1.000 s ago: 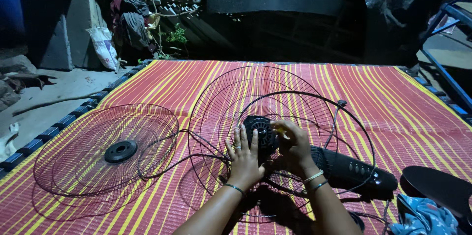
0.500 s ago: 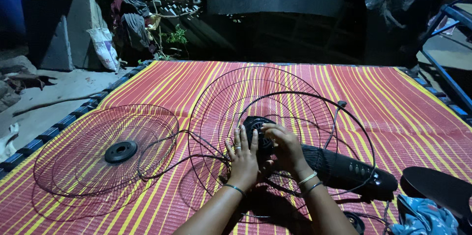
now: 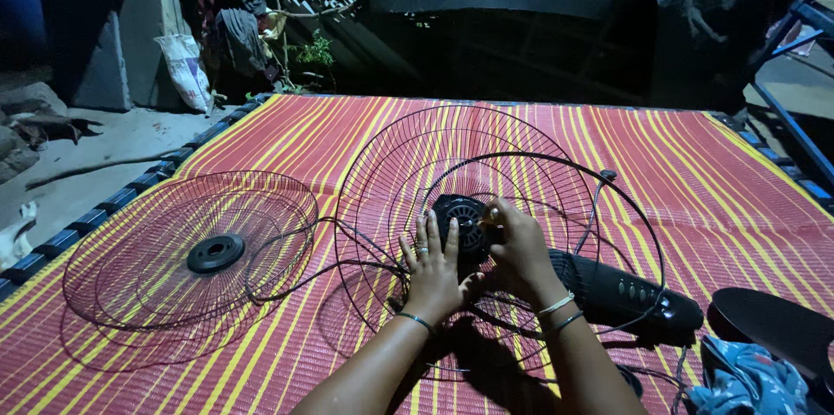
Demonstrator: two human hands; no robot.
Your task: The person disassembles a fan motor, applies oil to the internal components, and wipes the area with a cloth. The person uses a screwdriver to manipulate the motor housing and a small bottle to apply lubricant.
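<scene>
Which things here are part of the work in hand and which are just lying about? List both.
In hand: left hand, right hand, black round fan motor, black wire rear guard, black fan neck.
Lying about: detached black wire front guard, white sack, blue cloth.

A woven mat (image 3: 712, 206) striped red and yellow covers the floor. On its left lies a round black wire fan guard (image 3: 187, 267) with a dark hub. At the middle lies a fan's black motor body (image 3: 621, 293), carrying a second wire guard (image 3: 486, 206). At the near right lie a dark fan blade (image 3: 777, 328) and blue cloth (image 3: 747, 385).
</scene>
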